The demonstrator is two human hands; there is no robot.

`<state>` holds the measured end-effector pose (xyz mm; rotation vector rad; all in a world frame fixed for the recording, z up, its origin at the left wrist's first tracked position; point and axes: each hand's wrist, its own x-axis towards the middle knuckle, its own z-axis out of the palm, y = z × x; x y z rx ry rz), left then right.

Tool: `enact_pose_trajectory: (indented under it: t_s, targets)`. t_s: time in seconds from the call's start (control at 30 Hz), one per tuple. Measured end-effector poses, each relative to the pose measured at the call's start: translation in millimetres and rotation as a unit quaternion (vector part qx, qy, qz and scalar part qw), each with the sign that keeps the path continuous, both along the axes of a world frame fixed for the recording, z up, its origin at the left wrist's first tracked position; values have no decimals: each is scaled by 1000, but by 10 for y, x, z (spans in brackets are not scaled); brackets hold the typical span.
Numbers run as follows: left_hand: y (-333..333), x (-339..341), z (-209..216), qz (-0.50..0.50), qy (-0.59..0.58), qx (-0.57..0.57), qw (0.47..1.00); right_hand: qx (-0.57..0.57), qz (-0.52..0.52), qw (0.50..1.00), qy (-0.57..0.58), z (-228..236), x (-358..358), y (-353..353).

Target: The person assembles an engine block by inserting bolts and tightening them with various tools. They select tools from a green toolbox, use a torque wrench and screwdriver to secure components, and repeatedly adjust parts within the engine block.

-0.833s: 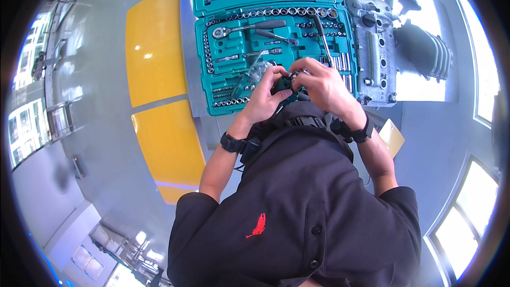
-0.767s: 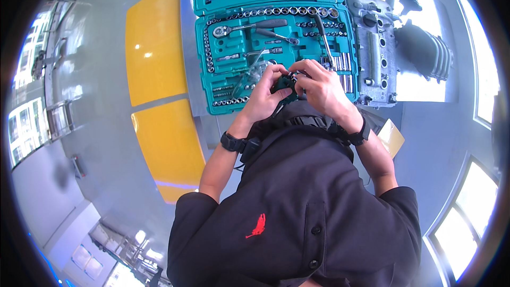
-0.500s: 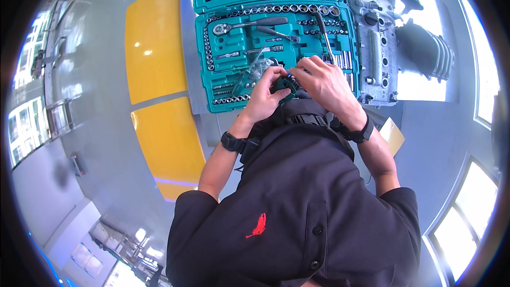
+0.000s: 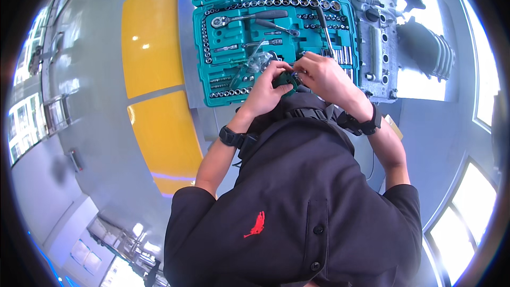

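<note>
My left hand is closed around a small dark green holder over the near edge of a tool case. My right hand pinches at the holder's right side, its fingertips on something small and shiny that I cannot make out. The teal socket set case lies open beneath and beyond both hands. A crumpled clear plastic bag rests in the case by my left fingers. In the case's tray sit a large ratchet, a smaller ratchet and a long-handled tool.
Right of the case stands a grey metal engine cover, with a dark ribbed part beyond it. Yellow panels lie on the left. Rows of sockets line the tray.
Both hands stay together at the green holder. My right hand has tilted and its elbow has swung slightly outward; the green holder shows more between the hands.
</note>
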<state>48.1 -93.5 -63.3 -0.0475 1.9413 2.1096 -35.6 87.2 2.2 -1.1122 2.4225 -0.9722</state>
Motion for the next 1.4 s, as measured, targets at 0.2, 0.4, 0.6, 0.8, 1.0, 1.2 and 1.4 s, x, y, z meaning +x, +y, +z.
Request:
enact_pose_trajectory:
  t_s: [0.2,0.4,0.6,0.8,1.0,1.2,1.4]
  targets:
    - [-85,-261,180,141,-101,263,949,-83,-79,988,99,52,-255,-244]
    - [-102,-358,359,160,-65,238,956,-112,-87,982,124,51,-255,-351]
    - [-65,-284,303,178,-101,261,943,-127,-87,987,52,-8,-197,-296]
    - [-30,-250,262,228,-90,254,936,-151,-68,979,123,95,58,-132]
    - [-35,-320,276,300,-112,238,917,14,-22,983,183,142,350,-200]
    - [-54,-297,56,283,-52,126,949,82,-43,983,157,-2,411,-197]
    - [-25,-249,-14,305,-73,108,944,78,-65,979,177,-204,419,-182]
